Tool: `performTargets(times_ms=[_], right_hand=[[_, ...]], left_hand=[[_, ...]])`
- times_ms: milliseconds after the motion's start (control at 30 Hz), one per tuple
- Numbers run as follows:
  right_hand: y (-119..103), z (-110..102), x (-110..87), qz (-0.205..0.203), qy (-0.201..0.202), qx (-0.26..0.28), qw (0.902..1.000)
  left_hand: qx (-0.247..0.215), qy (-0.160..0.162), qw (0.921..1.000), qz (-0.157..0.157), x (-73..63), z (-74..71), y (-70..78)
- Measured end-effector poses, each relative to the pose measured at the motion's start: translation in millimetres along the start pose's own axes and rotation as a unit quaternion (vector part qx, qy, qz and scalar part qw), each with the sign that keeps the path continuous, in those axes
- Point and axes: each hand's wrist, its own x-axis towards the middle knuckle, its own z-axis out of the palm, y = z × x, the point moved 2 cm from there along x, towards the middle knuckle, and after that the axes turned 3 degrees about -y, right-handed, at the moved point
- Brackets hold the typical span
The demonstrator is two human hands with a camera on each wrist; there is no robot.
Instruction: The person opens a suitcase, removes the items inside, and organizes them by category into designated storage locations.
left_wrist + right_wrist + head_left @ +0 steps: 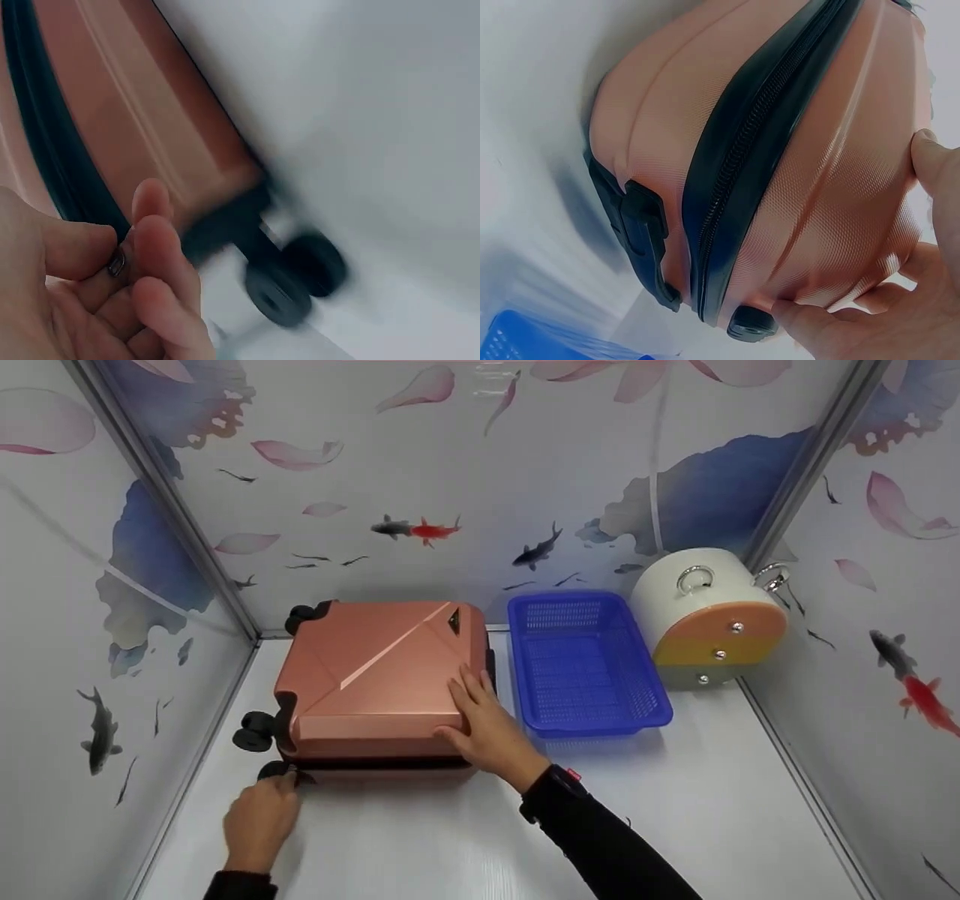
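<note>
A rose-gold hard-shell suitcase (382, 675) lies flat on the white surface, its black wheels (253, 732) pointing left. At its near left corner my left hand (262, 814) pinches a small metal zipper pull (117, 264) between thumb and fingers, beside the black zipper band (52, 142). My right hand (491, 727) rests on the near right corner of the lid, fingers spread over the top and side. The right wrist view shows the black zipper (742, 142) running along the suitcase's side, closed along the stretch in sight, with a black handle (645, 232) below it.
Right of the suitcase stands a blue plastic basket (592, 727). Behind it to the right is a white rounded box (697, 577) with coloured drawers and ring handles. Printed white walls (480, 472) enclose the back and both sides.
</note>
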Motion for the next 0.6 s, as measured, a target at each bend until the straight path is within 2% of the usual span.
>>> performTargets(times_ms=[67, 133, 233, 300, 400, 500, 533, 600], right_hand=[[0.4, -0.7, 0.0, 0.003, -0.001, 0.000, 1.0000], [0.9, -1.5, 0.2, 0.005, -0.001, 0.002, 1.0000], [1.5, -2.4, 0.1, 0.003, 0.003, 0.003, 1.0000], [2.2, -2.1, -0.4, 0.003, 0.005, 0.004, 1.0000], [2.4, -0.2, -2.2, 0.003, 0.006, 0.007, 1.0000], [1.5, 3.0, -2.9, 0.000, 0.006, 0.012, 0.9999], [0.9, 3.9, -2.8, -0.002, 0.007, 0.013, 0.9999], [0.1, 5.3, -1.9, -0.005, 0.012, 0.014, 0.9998]], left_hand=[[-0.015, -0.014, 0.9995, -0.024, 10.0, -7.4, -16.8], [-0.029, -0.023, 0.9989, -0.029, 19.7, -11.2, -26.1], [-0.043, -0.020, 0.9988, -0.011, 29.0, -12.0, -29.9], [-0.029, -0.003, 0.9996, 0.006, 28.6, -12.8, -26.7], [0.021, -0.003, 0.9996, 0.021, 15.0, -22.2, -12.0], [0.041, -0.010, 0.9981, 0.046, -5.2, -43.8, 17.9], [0.033, 0.004, 0.9975, 0.063, -9.6, -52.1, 29.7], [0.000, 0.070, 0.9912, 0.112, -11.4, -66.6, 51.3]])
